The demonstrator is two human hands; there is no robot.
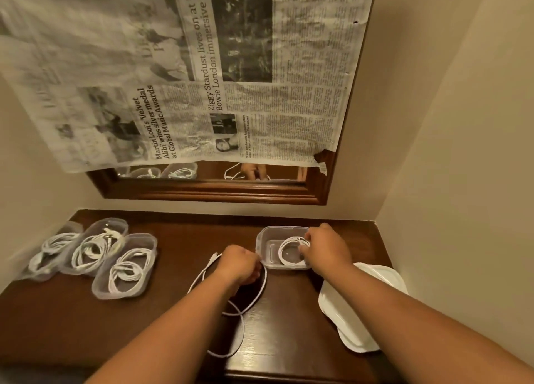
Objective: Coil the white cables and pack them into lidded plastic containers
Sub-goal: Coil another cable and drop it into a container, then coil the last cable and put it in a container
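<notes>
Left hand [239,265] is curled round a loose cable [265,279] on the table [173,311], lids [355,320] stacked off to its right. Just past it, right hand [328,249] holds a coil [281,257] down in the open tub [263,239]. Three filled tubs [124,268] sit well left.

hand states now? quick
Left hand: grips the loose cable.
Right hand: holds the coil inside the tub.
</notes>
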